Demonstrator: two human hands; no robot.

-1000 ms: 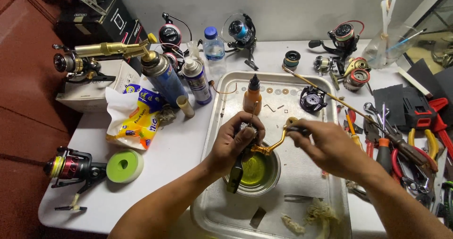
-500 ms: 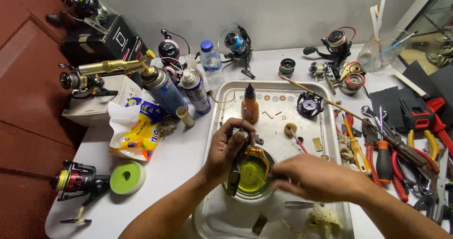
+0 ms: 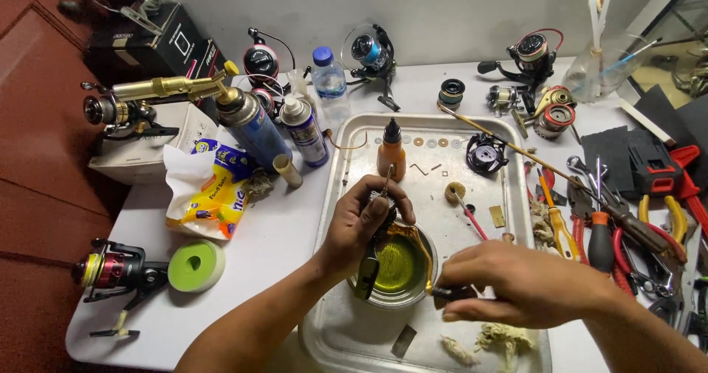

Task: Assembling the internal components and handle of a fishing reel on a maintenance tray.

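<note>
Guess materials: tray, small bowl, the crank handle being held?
Tray: likely aluminium or steel, dull silver, scuffed, rolled rim. Bowl: probably stainless, brighter rim glint, holding yellow-green liquid. Crank handle: looks like gold-finished metal, glossy curved arm; its dark knob sits in the right hand, material unclear. Left hand grips the dark reel body, plastic or coated metal, can't tell.

a repair workbench: fishing reels (image 3: 532, 54), pliers (image 3: 664, 222), spray cans (image 3: 251, 126) crowd it.
</note>
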